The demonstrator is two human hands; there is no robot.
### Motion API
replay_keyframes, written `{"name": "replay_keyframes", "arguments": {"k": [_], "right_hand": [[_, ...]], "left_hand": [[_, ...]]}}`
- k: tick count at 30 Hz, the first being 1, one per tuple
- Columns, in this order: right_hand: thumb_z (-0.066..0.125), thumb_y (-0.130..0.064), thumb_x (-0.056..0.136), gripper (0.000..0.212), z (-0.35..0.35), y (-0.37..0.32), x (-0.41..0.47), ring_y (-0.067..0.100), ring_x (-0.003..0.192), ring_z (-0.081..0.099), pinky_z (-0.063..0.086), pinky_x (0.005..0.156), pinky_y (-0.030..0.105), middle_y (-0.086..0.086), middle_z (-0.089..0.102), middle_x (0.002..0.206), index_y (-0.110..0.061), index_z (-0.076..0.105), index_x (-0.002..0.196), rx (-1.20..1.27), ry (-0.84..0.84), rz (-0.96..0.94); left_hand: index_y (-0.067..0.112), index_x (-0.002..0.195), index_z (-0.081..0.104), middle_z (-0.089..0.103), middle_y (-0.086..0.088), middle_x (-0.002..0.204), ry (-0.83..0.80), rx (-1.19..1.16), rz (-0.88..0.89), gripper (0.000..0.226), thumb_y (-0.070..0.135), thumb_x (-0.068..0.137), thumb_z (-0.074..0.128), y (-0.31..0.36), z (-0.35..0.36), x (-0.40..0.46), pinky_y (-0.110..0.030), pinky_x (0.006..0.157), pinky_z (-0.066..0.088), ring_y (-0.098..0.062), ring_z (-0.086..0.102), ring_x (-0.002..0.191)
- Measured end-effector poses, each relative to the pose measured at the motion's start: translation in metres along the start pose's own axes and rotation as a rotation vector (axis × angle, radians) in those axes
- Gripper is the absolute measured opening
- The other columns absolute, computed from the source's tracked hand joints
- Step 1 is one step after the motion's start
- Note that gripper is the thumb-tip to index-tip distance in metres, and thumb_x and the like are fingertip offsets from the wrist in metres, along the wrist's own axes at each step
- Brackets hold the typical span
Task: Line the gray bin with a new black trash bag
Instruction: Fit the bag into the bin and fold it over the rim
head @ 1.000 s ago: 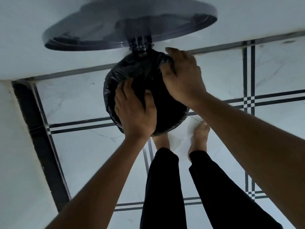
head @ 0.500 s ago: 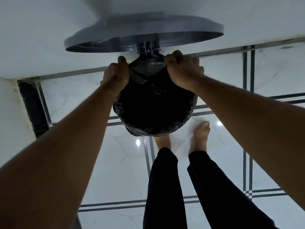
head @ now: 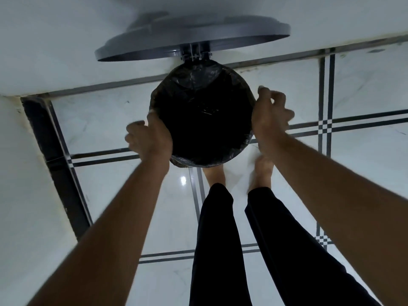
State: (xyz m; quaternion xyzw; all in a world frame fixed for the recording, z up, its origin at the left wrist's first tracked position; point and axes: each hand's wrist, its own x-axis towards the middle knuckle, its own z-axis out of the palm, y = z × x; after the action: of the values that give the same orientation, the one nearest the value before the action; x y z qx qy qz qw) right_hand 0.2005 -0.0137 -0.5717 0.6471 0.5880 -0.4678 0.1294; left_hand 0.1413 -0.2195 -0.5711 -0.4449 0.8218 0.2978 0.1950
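Note:
I look straight down into the round gray bin, whose lid (head: pixel 198 36) stands open against the wall. A black trash bag (head: pixel 203 115) fills its inside and is folded over the rim all around. My left hand (head: pixel 150 138) is at the near-left of the rim, thumb hooked over the bag's edge and fingers outside, blurred. My right hand (head: pixel 269 115) rests with its heel against the right side of the rim, fingers loosely curled and apart, holding nothing that I can see.
The bin stands on a glossy white tiled floor (head: pixel 110 195) with dark stripes, close to a white wall (head: pixel 66 51) at the top and left. My bare feet and black trouser legs (head: pixel 216 239) are right in front of the bin.
Both hands have moved from the far rim by the hinge around to the sides of the bin. The bag's edge now lies over the whole rim and the mouth is open.

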Motion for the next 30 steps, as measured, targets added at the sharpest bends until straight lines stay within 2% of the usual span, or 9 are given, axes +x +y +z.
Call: {"name": "replay_keyframes", "arguments": {"k": [4, 7, 10, 15, 17, 19, 25, 28, 30], "right_hand": [[0.035, -0.075, 0.090, 0.076, -0.003, 0.032, -0.003, 0.030, 0.132, 0.049, 0.040, 0.110, 0.050, 0.001, 0.052, 0.144, -0.038, 0.047, 0.157, 0.086, -0.034, 0.315], [0.028, -0.090, 0.059, 0.103, 0.005, 0.065, 0.010, 0.031, 0.146, 0.044, 0.033, 0.120, 0.061, -0.004, 0.051, 0.155, -0.050, 0.050, 0.152, 0.114, -0.086, 0.431], [0.026, -0.091, 0.049, 0.118, 0.011, 0.071, 0.011, 0.020, 0.163, 0.026, 0.021, 0.128, 0.056, -0.025, 0.040, 0.170, -0.055, 0.036, 0.162, 0.162, -0.173, 0.473], [0.056, -0.101, 0.058, 0.103, 0.015, 0.075, 0.022, 0.025, 0.142, 0.053, 0.040, 0.115, 0.063, -0.014, 0.060, 0.153, -0.050, 0.054, 0.148, 0.402, -0.162, 0.584], [0.052, -0.095, 0.079, 0.092, 0.012, 0.056, 0.002, 0.030, 0.135, 0.059, 0.047, 0.112, 0.064, -0.006, 0.062, 0.151, -0.041, 0.054, 0.153, 0.390, -0.204, 0.577], [0.036, -0.082, 0.097, 0.078, 0.009, 0.046, -0.008, 0.029, 0.145, 0.054, 0.038, 0.124, 0.060, -0.003, 0.060, 0.156, -0.036, 0.054, 0.158, 0.354, -0.245, 0.534], [0.038, -0.100, 0.056, 0.107, 0.016, 0.089, 0.052, 0.020, 0.154, 0.040, 0.029, 0.122, 0.058, -0.016, 0.049, 0.164, -0.054, 0.055, 0.151, 0.371, -0.079, 0.496], [0.044, -0.084, 0.092, 0.083, 0.001, 0.046, -0.005, 0.025, 0.149, 0.051, 0.029, 0.129, 0.057, -0.005, 0.061, 0.157, -0.035, 0.056, 0.157, 0.352, -0.236, 0.473], [0.039, -0.074, 0.104, 0.072, -0.002, 0.047, -0.007, 0.029, 0.144, 0.056, 0.033, 0.129, 0.057, 0.002, 0.064, 0.153, -0.028, 0.059, 0.156, 0.348, -0.321, 0.439]], "left_hand": [[0.025, 0.155, 0.040, 0.041, -0.004, 0.160, -0.245, -0.301, -0.566, 0.074, 0.063, 0.092, 0.044, -0.025, 0.001, -0.020, -0.060, 0.118, 0.031, -0.034, 0.043, 0.142], [0.031, 0.159, 0.042, 0.043, -0.005, 0.164, -0.511, -0.471, -0.616, 0.074, 0.070, 0.099, 0.025, -0.042, 0.000, -0.018, -0.067, 0.123, 0.021, -0.037, 0.039, 0.151], [0.023, 0.157, 0.046, 0.054, -0.009, 0.156, -0.593, -0.712, -0.633, 0.081, 0.074, 0.098, 0.024, -0.056, 0.000, -0.007, -0.060, 0.122, 0.033, -0.037, 0.049, 0.144], [0.022, 0.160, 0.042, 0.048, -0.006, 0.161, -0.480, -0.520, -0.629, 0.075, 0.063, 0.102, 0.021, -0.057, -0.003, -0.004, -0.058, 0.126, 0.020, -0.029, 0.041, 0.151], [0.025, 0.163, 0.036, 0.041, -0.005, 0.167, -0.471, -0.450, -0.584, 0.070, 0.058, 0.104, 0.019, -0.050, -0.003, -0.009, -0.059, 0.128, 0.015, -0.028, 0.035, 0.155], [0.028, 0.163, 0.036, 0.040, -0.003, 0.167, -0.482, -0.434, -0.544, 0.069, 0.061, 0.105, 0.018, -0.045, -0.002, -0.013, -0.061, 0.128, 0.013, -0.029, 0.035, 0.155], [0.027, 0.158, 0.044, 0.053, -0.009, 0.156, -0.591, -0.576, -0.531, 0.073, 0.070, 0.102, 0.022, -0.057, -0.002, 0.006, -0.060, 0.122, 0.033, -0.036, 0.049, 0.143], [0.026, 0.156, 0.046, 0.052, -0.005, 0.157, -0.529, -0.490, -0.549, 0.063, 0.054, 0.106, 0.019, -0.051, -0.001, 0.008, -0.059, 0.124, 0.023, -0.032, 0.046, 0.147], [0.025, 0.149, 0.052, 0.056, -0.002, 0.152, -0.456, -0.435, -0.523, 0.058, 0.045, 0.104, 0.022, -0.044, -0.001, 0.007, -0.052, 0.115, 0.033, -0.028, 0.052, 0.138]]}}
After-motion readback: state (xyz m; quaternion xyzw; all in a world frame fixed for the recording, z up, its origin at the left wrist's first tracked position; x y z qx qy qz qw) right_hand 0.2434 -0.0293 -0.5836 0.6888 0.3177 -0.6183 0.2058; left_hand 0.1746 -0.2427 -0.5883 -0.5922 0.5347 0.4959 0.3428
